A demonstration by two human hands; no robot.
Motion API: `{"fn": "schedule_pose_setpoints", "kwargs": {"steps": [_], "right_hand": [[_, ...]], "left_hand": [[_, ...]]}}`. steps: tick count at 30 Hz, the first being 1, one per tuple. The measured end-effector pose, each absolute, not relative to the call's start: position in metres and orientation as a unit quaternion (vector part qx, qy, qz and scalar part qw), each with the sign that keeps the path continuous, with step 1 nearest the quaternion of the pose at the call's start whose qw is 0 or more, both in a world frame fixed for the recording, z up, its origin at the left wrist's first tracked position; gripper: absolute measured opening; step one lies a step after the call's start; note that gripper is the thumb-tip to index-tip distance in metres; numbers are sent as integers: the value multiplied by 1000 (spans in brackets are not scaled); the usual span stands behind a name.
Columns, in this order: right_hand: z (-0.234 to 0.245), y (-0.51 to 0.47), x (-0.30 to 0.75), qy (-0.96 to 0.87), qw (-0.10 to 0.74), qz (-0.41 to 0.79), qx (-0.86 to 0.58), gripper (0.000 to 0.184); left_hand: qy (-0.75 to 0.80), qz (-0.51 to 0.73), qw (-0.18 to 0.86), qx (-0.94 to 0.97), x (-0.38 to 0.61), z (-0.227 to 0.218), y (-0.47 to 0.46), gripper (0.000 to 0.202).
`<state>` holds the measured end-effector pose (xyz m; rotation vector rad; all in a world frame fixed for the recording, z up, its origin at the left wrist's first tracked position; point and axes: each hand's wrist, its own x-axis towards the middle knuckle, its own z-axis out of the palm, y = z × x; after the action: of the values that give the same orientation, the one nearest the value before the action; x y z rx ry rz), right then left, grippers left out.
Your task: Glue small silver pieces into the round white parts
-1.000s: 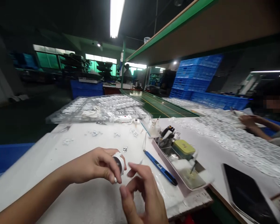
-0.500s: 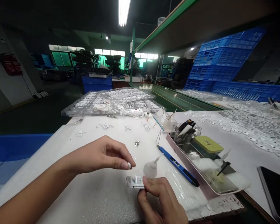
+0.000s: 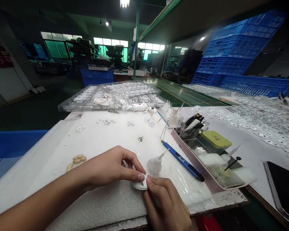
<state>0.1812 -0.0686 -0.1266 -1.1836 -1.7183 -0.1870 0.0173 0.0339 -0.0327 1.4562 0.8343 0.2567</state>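
My left hand reaches in from the left and pinches a small white plastic part with thumb and forefinger on the white foam mat. My right hand comes up from below, fingers curled, fingertips pressed on the same part. A small squeeze bottle with a thin nozzle stands just behind the part. Most of the part is hidden by my fingers.
A blue pen tool lies right of the bottle, beside a pink tray of tools and a yellow-green tin. Clear trays of small parts sit at the back. Peanuts lie left. A dark tablet is far right.
My left hand came down and closed on the white part, meeting my right hand. The view tilted down a little, and the peanuts came into view.
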Motion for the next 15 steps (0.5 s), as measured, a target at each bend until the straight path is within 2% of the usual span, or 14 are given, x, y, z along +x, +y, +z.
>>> {"fn": "schedule_pose_setpoints", "kwargs": {"steps": [4, 9, 15], "right_hand": [[-129, -71, 175, -690, 512, -60, -508, 21], [-129, -67, 177, -690, 553, -90, -457, 18], [-119, -67, 179, -673, 546, -53, -496, 13]], "left_hand": [[371, 97, 663, 643, 17, -35, 33, 30], [356, 89, 651, 665, 19, -34, 32, 33], [286, 100, 432, 850, 16, -29, 29, 17]]}}
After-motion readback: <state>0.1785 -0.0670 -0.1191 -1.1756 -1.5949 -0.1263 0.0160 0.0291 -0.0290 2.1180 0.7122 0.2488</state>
